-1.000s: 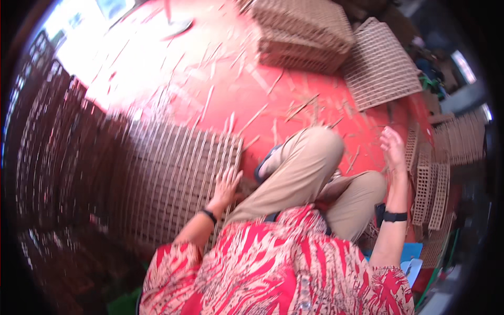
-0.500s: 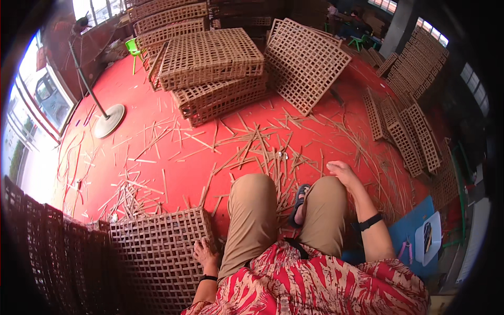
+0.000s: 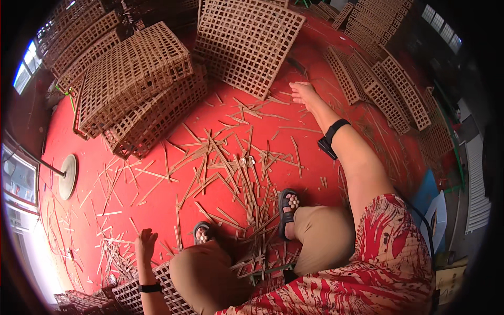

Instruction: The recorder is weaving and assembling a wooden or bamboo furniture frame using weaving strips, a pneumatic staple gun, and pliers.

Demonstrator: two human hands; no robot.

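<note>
My right arm reaches far forward, and my right hand hangs over the red floor with its fingers loosely stretched and nothing in them. Closest to it is a square woven lattice panel, brown and tilted against other pieces, a short gap away. Lower left, my left hand is raised above the floor strips, fingers loosely apart, holding nothing visible. Below that hand, beside my left leg, part of another woven lattice piece shows; my leg and arm hide some of it.
Two lattice crates lie stacked at the front left. Thin wooden strips litter the red floor. More lattice pieces lean at the right. A round stand base stands at the left, a blue board at the lower right.
My left hand has lifted off the lattice piece beside me. My right hand has moved from my knee forward toward the tilted panel. My knees have spread, and the view has turned and leaned forward.
</note>
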